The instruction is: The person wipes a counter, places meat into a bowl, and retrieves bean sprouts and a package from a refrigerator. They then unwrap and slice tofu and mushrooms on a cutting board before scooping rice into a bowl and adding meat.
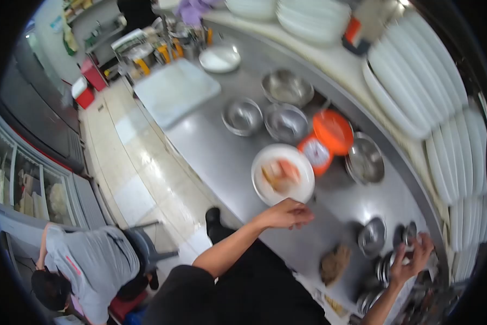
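Note:
A white plate [259, 189] with orange and yellowish food [281, 176], blurred, lies on the steel counter. Just in front of its near rim is my left hand [286, 214], its fingers curled in; whether they hold anything I cannot tell. My right hand [413, 260] reaches over the small metal bowls at the counter's right end, thumb and fingers apart. Right beyond its fingertips is a small metal cup [408, 233]. A metal bowl [372, 236] stands to its left, with a stack of small bowls [383, 268] below. Behind the plate is an orange kitchen scale [315, 154].
Several metal bowls [243, 116] stand farther back, near a white cutting board [177, 91]. Stacked white plates [417, 70] line the shelf along the right. A brown lump [335, 264] lies near the counter's front edge. A person [91, 265] bends at the lower left.

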`<act>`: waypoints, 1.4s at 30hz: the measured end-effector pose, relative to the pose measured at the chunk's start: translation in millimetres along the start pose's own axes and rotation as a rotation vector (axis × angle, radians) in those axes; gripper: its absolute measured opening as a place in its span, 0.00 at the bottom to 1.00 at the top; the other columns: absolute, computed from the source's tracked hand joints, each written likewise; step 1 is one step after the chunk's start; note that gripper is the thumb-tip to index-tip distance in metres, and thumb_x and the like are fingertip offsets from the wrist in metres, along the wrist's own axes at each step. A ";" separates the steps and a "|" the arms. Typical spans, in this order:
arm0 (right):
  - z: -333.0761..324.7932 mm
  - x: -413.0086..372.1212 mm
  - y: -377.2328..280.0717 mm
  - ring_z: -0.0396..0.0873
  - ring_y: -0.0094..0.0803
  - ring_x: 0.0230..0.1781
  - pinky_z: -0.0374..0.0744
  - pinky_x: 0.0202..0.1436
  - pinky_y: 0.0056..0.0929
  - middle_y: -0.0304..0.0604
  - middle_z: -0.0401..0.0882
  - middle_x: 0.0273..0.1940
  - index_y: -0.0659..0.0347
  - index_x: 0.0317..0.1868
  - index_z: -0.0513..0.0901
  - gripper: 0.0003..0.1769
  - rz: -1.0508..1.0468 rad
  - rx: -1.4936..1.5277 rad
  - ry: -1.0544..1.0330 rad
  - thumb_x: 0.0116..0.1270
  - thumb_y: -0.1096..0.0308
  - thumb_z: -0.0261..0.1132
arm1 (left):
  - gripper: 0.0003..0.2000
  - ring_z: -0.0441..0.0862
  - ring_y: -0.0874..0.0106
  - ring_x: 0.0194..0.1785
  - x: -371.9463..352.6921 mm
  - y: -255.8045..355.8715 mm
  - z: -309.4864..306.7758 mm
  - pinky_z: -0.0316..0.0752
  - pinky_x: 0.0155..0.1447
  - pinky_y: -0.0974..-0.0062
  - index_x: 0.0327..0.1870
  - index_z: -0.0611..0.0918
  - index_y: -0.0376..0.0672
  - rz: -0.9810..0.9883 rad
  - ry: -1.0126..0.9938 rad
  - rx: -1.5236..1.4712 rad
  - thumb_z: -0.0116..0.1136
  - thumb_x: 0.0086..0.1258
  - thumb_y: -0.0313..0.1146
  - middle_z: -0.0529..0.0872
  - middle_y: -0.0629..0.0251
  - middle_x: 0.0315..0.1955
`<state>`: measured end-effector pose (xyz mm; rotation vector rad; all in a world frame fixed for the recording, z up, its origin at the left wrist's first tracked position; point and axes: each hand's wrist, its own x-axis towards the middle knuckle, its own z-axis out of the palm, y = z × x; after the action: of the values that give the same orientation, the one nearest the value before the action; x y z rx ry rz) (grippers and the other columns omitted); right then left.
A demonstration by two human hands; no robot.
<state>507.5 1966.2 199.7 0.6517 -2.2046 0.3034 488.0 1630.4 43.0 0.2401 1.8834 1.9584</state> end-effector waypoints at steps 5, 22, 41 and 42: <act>94.1 14.2 -86.4 0.72 0.45 0.40 0.71 0.44 0.38 0.51 0.74 0.40 0.63 0.32 0.79 0.12 0.250 0.269 -0.143 0.43 0.73 0.65 | 0.11 0.80 0.79 0.35 -57.7 63.0 -185.7 0.74 0.36 0.80 0.44 0.81 0.38 0.228 0.636 0.007 0.62 0.63 0.32 0.84 0.66 0.35; 345.0 174.5 -349.2 0.69 0.39 0.54 0.73 0.53 0.35 0.40 0.71 0.53 0.54 0.44 0.79 0.18 -0.038 1.117 -0.400 0.49 0.66 0.68 | 0.35 0.64 0.53 0.65 -62.7 435.9 -685.6 0.62 0.65 0.64 0.63 0.67 0.38 0.489 1.738 1.560 0.56 0.61 0.55 0.66 0.46 0.62; 496.6 521.5 -579.7 0.58 0.47 0.64 0.63 0.61 0.47 0.47 0.66 0.58 0.60 0.42 0.78 0.20 -0.538 0.846 0.072 0.44 0.72 0.66 | 0.10 0.78 0.65 0.37 -56.8 457.9 -749.5 0.70 0.44 0.71 0.33 0.78 0.36 0.862 0.994 1.215 0.63 0.57 0.33 0.82 0.56 0.30; 496.5 535.1 -585.9 0.57 0.46 0.66 0.61 0.63 0.48 0.47 0.66 0.59 0.61 0.43 0.78 0.20 -0.559 0.748 0.058 0.44 0.71 0.65 | 0.10 0.77 0.67 0.36 -62.9 458.9 -753.3 0.70 0.45 0.72 0.32 0.77 0.35 0.910 0.945 1.211 0.63 0.57 0.33 0.81 0.57 0.29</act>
<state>218.4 1080.0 283.9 1.5916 -1.7183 0.8428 165.1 915.1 450.8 0.6624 3.9658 0.9412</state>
